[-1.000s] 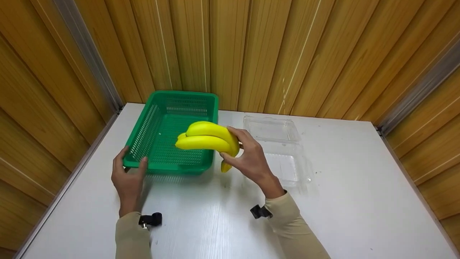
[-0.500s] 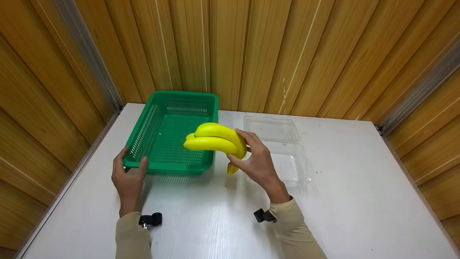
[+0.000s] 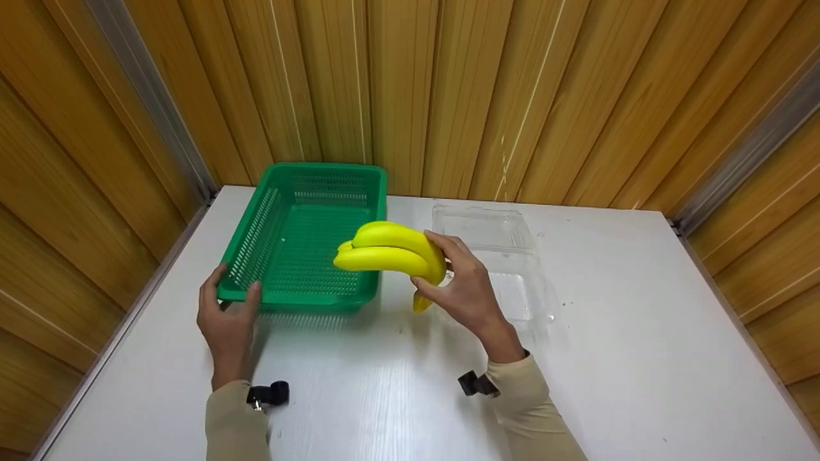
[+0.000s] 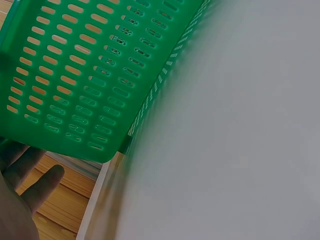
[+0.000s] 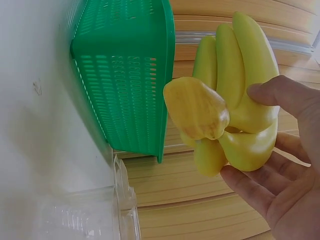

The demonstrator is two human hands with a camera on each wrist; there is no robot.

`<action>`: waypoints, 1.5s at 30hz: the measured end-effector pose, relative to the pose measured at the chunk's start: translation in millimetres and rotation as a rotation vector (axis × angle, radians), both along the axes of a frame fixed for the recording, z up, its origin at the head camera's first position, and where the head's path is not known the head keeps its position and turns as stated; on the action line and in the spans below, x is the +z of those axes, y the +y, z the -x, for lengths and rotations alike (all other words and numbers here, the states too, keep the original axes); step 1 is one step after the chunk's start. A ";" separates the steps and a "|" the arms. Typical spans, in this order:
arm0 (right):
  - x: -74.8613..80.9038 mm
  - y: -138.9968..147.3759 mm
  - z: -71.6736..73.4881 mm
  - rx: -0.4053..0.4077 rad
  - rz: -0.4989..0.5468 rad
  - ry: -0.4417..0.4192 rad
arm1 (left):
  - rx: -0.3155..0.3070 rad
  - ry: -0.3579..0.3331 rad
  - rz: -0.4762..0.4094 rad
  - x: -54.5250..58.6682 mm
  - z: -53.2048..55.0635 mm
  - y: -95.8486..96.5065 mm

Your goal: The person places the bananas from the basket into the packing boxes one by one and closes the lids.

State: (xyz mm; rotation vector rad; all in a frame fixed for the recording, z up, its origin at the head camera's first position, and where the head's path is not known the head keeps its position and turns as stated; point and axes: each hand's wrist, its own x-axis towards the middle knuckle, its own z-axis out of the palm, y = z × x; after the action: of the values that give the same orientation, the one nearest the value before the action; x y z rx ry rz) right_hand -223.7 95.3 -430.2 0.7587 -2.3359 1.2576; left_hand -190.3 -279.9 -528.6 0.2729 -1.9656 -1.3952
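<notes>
In the head view my right hand holds a bunch of yellow bananas in the air, thumb on the near side and fingers behind. Close up in the right wrist view, the bananas show their cut stem end toward the camera. The bunch hangs above the table, its tips over the right wall of a green plastic basket. At the basket's near left corner, my left hand grips the rim between thumb and fingers. Some of those fingers are hidden by the basket wall in the left wrist view.
A clear plastic clamshell box lies opened flat on the white table, right of the basket and partly behind my right hand. Wood-panelled walls enclose the table's back and sides.
My right hand has moved slightly right and toward me with the bananas, which now overlap the basket less. My left hand has stayed at the basket corner.
</notes>
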 end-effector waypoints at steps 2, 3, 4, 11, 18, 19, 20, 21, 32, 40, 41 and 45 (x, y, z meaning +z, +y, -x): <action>0.0 1.2 -0.8 0.000 -0.010 -0.001 | -0.001 -0.004 -0.009 0.6 -1.2 -0.2; 0.2 1.6 -0.9 0.000 -0.016 -0.001 | 0.000 -0.006 -0.012 1.0 -1.9 -0.5; 0.5 2.2 -1.1 0.001 -0.020 -0.001 | 0.000 -0.007 -0.016 1.0 -2.2 -1.0; 2.2 12.2 -3.0 -0.025 -0.057 0.009 | -0.002 -0.017 -0.035 -2.3 -5.0 -1.4; 4.9 25.1 -3.2 -0.057 -0.082 0.018 | -0.002 -0.022 -0.040 -6.9 -6.6 -2.6; 5.6 26.9 -3.0 -0.059 -0.081 0.019 | -0.003 -0.021 -0.039 -6.8 -6.7 -2.6; 6.4 28.6 -2.8 -0.060 -0.081 0.020 | -0.003 -0.023 -0.038 -6.6 -7.1 -2.6; 7.2 30.3 -2.7 -0.061 -0.079 0.020 | -0.001 -0.026 -0.036 -6.3 -7.5 -2.5; 13.4 46.0 -2.3 -0.093 -0.094 0.022 | 0.010 -0.031 -0.003 -3.7 -9.1 -1.8; 14.6 56.5 -0.8 -0.121 -0.123 0.005 | 0.012 -0.016 -0.015 -5.5 -7.6 -2.9; 14.7 57.9 -0.6 -0.126 -0.128 -0.001 | 0.012 -0.015 -0.014 -5.5 -7.5 -2.7; 15.4 63.2 0.0 -0.141 -0.138 -0.020 | 0.007 0.005 -0.013 -4.5 -8.3 -2.1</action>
State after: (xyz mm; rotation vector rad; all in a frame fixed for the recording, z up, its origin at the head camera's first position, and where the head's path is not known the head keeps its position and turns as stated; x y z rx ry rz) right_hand -223.6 158.5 -414.8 0.6139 -2.4643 1.0587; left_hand -182.1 -282.1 -533.2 0.2817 -1.9507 -1.4030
